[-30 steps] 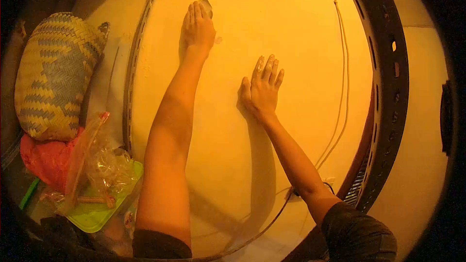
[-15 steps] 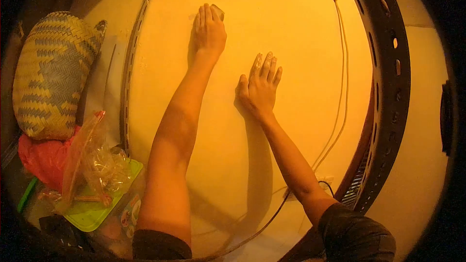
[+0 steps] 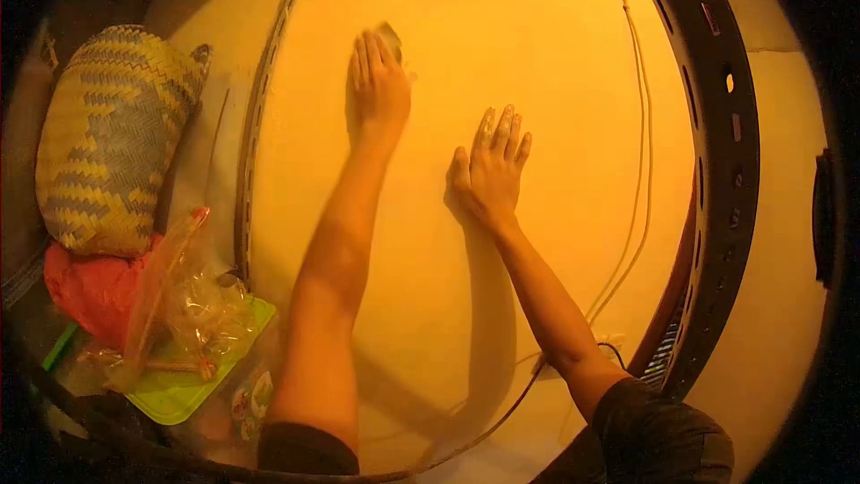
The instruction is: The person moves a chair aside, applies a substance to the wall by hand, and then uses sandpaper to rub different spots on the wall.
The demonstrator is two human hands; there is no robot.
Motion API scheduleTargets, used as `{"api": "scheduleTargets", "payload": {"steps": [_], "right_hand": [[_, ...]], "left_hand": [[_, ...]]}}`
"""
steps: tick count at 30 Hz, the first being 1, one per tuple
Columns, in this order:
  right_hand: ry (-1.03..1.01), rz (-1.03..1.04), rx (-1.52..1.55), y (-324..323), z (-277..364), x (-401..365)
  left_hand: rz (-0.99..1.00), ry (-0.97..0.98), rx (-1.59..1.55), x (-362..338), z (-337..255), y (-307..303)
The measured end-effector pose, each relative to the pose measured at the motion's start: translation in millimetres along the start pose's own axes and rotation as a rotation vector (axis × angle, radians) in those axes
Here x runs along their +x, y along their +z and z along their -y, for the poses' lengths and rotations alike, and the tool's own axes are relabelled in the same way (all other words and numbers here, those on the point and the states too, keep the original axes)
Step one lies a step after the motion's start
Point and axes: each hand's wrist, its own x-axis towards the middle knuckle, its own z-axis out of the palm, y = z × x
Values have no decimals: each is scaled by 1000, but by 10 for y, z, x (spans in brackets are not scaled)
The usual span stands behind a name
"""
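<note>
My left hand (image 3: 383,85) lies against the pale wall (image 3: 537,54), which looks yellow in the light. Under its fingers is a small flat dark piece like sandpaper (image 3: 390,39), with one corner showing past the fingertips. Most of that piece is hidden by the hand. Lower and to the right, my right hand (image 3: 494,170) rests on the same wall, fingers spread and holding nothing. Its fingertips carry whitish dust. A small mark on the wall shows just right of the left hand.
A woven basket (image 3: 112,139), a red bag (image 3: 94,296), clear plastic bags (image 3: 202,309) and a green tray (image 3: 170,408) are at the left. Slotted metal posts (image 3: 727,125) frame the wall. Thin cables (image 3: 640,108) run down the right side; a dark cable (image 3: 502,417) crosses below.
My left hand has slid down and slightly left on the wall with the flat dark piece. The right hand keeps its place on the wall. The whole view has shifted a little.
</note>
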Motion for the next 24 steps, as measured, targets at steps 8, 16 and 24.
{"api": "scheduleTargets", "payload": {"steps": [8,16,24], "right_hand": [[0,-1,-10,14,-2,-12],[-7,-13,15,1,-9,-19],[8,40,-18,17,-1,-25]], "left_hand": [[957,-260,-185,-350,-72,-1031],[41,51,6,-244,260,-138],[69,74,-60,-380,193,-129]]}}
